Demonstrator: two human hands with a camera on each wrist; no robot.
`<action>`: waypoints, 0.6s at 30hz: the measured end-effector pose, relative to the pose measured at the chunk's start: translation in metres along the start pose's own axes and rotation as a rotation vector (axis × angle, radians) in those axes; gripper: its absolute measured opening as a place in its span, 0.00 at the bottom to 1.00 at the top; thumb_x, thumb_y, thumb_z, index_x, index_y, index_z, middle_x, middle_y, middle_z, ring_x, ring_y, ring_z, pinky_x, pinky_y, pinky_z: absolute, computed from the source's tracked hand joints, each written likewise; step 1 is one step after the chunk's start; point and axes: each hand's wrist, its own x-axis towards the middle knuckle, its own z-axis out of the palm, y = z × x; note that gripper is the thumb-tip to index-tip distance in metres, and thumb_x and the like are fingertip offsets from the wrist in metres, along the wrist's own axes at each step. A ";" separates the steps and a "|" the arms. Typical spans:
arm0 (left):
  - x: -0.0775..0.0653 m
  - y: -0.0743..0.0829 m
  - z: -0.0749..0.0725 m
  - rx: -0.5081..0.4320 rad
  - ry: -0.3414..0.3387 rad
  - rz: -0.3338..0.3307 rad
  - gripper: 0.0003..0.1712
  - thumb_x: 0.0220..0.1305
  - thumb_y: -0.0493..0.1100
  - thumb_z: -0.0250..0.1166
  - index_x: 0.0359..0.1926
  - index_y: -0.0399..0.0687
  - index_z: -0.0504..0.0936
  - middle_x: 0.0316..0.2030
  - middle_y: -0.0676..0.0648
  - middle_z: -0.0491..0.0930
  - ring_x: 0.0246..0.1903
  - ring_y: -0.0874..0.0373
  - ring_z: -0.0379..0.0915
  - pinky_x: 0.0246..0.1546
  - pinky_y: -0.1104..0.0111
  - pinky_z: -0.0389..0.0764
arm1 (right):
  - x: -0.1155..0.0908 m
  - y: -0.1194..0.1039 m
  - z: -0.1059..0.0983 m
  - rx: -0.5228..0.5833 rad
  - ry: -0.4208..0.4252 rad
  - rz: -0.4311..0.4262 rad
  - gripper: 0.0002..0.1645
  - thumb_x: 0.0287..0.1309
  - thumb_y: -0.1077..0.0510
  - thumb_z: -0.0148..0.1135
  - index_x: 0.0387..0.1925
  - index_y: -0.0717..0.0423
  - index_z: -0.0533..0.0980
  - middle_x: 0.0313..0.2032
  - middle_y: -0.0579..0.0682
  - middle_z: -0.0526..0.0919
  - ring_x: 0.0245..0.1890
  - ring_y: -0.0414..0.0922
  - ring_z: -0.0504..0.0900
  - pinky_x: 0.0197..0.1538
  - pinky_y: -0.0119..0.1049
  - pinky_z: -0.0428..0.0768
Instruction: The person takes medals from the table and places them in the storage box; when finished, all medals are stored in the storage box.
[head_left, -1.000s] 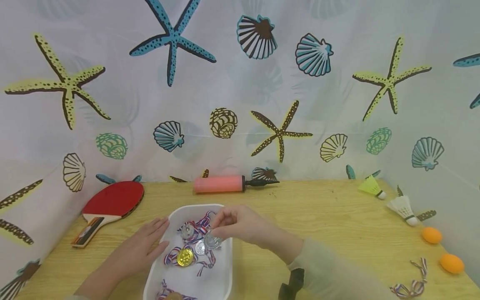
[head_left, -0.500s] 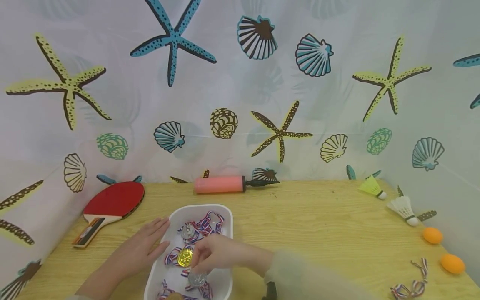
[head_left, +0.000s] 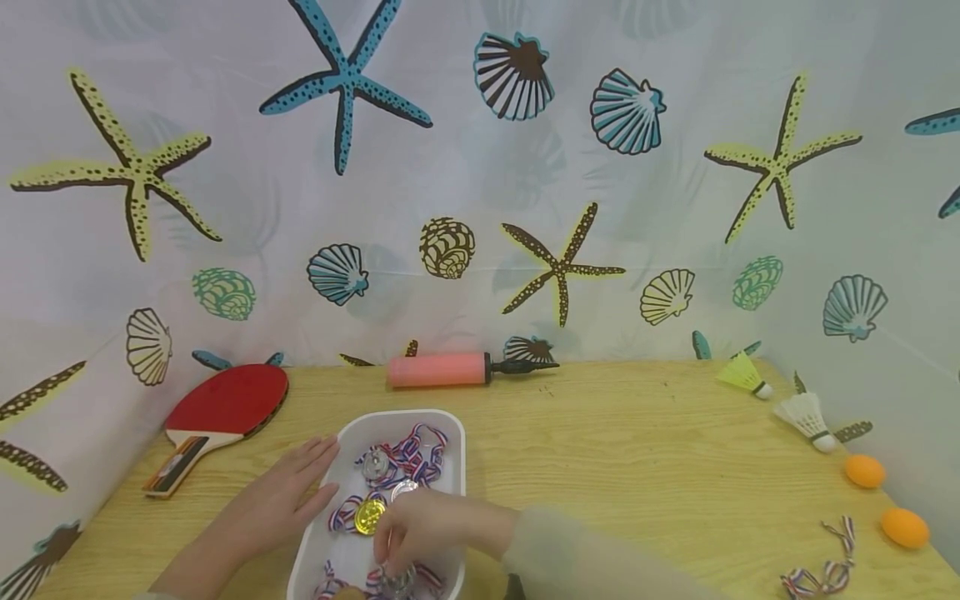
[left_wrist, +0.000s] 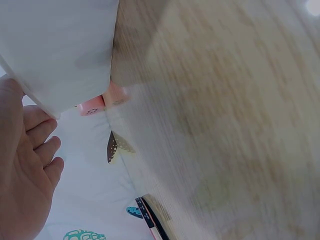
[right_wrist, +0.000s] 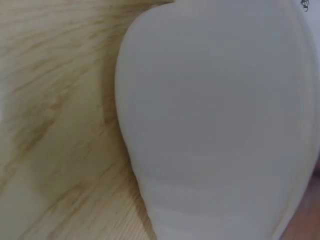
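A white plastic bin (head_left: 462, 454) holds several medals on red, white and blue ribbons. My right hand (head_left: 435, 525) reaches down into its near right part, fingertips pinching a silver medal (head_left: 401, 581) low over the bin floor. Just left of that hand lies a gold medal (head_left: 369, 517). Farther back are a silver medal (head_left: 375, 463) and another silver one (head_left: 405, 488), the latter partly hidden by my hand. A bronze-coloured medal (head_left: 349, 593) shows at the bottom edge. My left hand (head_left: 273, 504) rests against the bin's left rim, fingers extended.
A red table tennis bat (head_left: 232, 400) lies left, and a pink hand pump (head_left: 438, 369) along the back. On the right are a yellow shuttlecock (head_left: 742, 373), a white shuttlecock (head_left: 806, 419), two orange balls (head_left: 865, 471) and a striped ribbon (head_left: 835, 573).
My right hand has carried the silver medal from the bin's right side toward its near end and lowered it. The left hand has stayed at the rim.
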 end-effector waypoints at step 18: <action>-0.001 0.001 0.000 0.007 0.000 -0.001 0.32 0.65 0.50 0.56 0.64 0.35 0.64 0.63 0.38 0.62 0.63 0.38 0.52 0.58 0.46 0.59 | 0.005 -0.002 0.010 -0.206 -0.011 0.104 0.11 0.42 0.62 0.71 0.15 0.51 0.76 0.16 0.37 0.72 0.19 0.33 0.69 0.24 0.21 0.67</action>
